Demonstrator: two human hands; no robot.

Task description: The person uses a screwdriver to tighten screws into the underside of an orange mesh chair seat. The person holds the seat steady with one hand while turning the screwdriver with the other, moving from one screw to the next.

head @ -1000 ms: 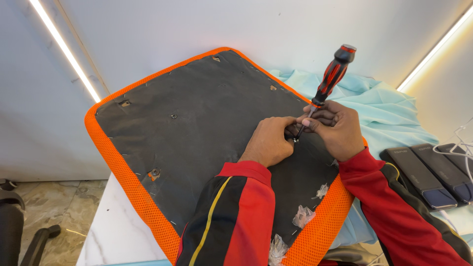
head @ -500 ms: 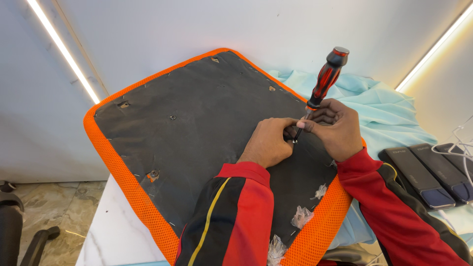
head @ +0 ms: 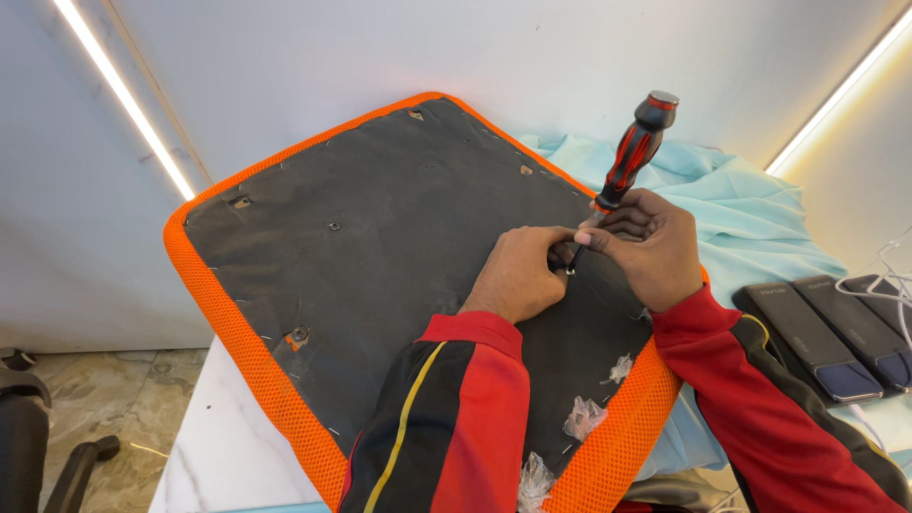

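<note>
An upturned chair seat (head: 380, 237) lies on the table, its black underside up and orange mesh around the rim. My right hand (head: 651, 249) grips the shaft of a red and black screwdriver (head: 632, 152), whose handle points up and away. My left hand (head: 518, 275) is closed beside it, fingertips pinching at the screwdriver tip where it meets the black underside. The tip itself is hidden between my fingers. Both arms wear red and black sleeves.
A pale blue cloth (head: 750, 218) lies under the seat at the right. Dark flat armrest pads (head: 817, 337) and a white cable (head: 888, 275) sit at the far right. Bits of torn clear plastic (head: 584, 416) cling near the seat's front edge. A black chair base (head: 28, 446) stands on the floor at the left.
The screwdriver handle has tilted slightly, from leaning right to a little more upright. Both hands stay at the same spot on the seat.
</note>
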